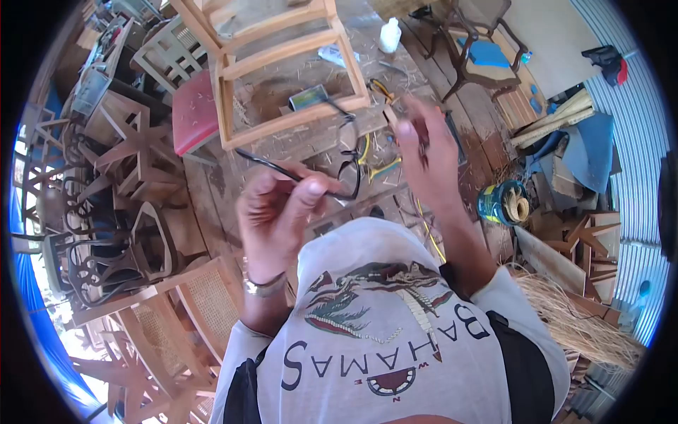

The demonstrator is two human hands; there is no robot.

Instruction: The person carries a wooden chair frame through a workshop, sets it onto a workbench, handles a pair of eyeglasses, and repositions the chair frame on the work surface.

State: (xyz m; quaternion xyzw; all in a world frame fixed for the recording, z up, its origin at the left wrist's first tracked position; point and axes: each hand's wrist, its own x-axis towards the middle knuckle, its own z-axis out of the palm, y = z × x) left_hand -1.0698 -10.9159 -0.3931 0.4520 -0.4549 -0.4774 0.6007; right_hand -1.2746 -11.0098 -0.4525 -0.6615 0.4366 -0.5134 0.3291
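My left hand [279, 212], with a watch at the wrist, is closed around one temple of a pair of black-framed eyeglasses [351, 182]. The glasses hang in front of my chest, their lenses to the right of the fingers and the other temple stretching upward. Just right of the glasses is my raised right hand [427, 145], apart from them. Its fingers are bent and partly blurred, and whether anything is between them is unclear. A wooden chair frame [282, 128] lies beyond both hands on the work surface.
Wood shavings litter the workbench [265, 92], which bears a white bottle [389, 35] and a dark rectangular packet [308, 97]. To the left stands a chair with a red seat [194, 113]. A green bucket [503, 203] with coiled strips stands right, near loose cane strands [572, 318].
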